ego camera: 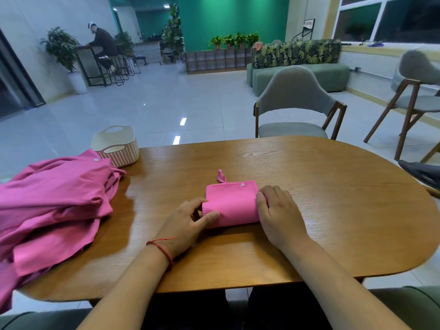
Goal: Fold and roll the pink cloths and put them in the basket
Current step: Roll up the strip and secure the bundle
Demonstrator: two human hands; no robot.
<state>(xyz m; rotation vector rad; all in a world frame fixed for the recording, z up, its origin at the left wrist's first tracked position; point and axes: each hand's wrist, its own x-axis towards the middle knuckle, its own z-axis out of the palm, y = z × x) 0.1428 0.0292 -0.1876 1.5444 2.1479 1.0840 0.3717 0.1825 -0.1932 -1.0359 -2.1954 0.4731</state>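
Nearest us, we are pinching the partly rolled pink cloth (232,203) at its ends, left hand (190,220) and right hand (278,215) curling fingers round it, its long axis lying nine-to-three on the table (321,186), with the basket (116,145) sitting at ten o'clock, nearer our left hand.

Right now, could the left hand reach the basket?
Probably yes. Bare table lies between the left hand and the basket; the cloth pile sits to the side of that path. The hand is busy pinching the folded cloth, though.
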